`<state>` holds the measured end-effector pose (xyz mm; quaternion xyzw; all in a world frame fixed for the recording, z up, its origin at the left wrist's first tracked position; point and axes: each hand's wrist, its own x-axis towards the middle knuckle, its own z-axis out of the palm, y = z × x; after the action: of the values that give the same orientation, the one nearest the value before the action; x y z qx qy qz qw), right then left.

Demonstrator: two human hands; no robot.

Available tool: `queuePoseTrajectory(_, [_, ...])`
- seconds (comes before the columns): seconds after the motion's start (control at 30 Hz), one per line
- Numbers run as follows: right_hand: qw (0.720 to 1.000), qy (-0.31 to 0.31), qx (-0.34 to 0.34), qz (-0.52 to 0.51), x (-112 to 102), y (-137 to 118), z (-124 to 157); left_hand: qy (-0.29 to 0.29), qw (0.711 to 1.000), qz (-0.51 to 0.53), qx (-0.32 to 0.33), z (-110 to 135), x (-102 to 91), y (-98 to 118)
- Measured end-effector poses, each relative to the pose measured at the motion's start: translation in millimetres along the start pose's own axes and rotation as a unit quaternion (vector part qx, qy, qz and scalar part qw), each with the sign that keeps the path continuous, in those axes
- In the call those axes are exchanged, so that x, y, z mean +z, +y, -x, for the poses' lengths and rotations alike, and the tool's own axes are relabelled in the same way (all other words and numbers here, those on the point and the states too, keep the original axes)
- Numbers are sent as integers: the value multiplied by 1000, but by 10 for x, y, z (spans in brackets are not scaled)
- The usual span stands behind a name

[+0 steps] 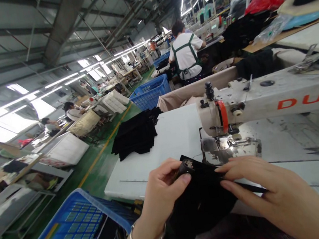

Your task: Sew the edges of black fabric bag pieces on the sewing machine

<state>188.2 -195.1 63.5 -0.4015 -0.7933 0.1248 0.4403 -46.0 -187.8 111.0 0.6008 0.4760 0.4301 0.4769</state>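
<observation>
Left hand (164, 190) pinches black fabric piece (201, 197) at btm ctr, right hand (256, 185) nips its other edge. Piece sits just short of sewing machine (236, 112) foot (not under needle yet, I'd say). Black stack (136, 137) mid-frame: sewn or not, can't tell.

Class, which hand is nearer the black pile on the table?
Left. The left hand, pinching the cloth, is in front of the pile; the right hand is farther right.
</observation>
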Motion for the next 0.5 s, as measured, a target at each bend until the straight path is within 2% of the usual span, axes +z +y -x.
queuePoseTrajectory(0.17, [1000,14,6,6,-46,-62,-4,4,1000,-11,27,28,20,66])
queuePoseTrajectory(0.5, [997,-30,72,9,-100,-167,-34,27,997,-58,45,71,52,79])
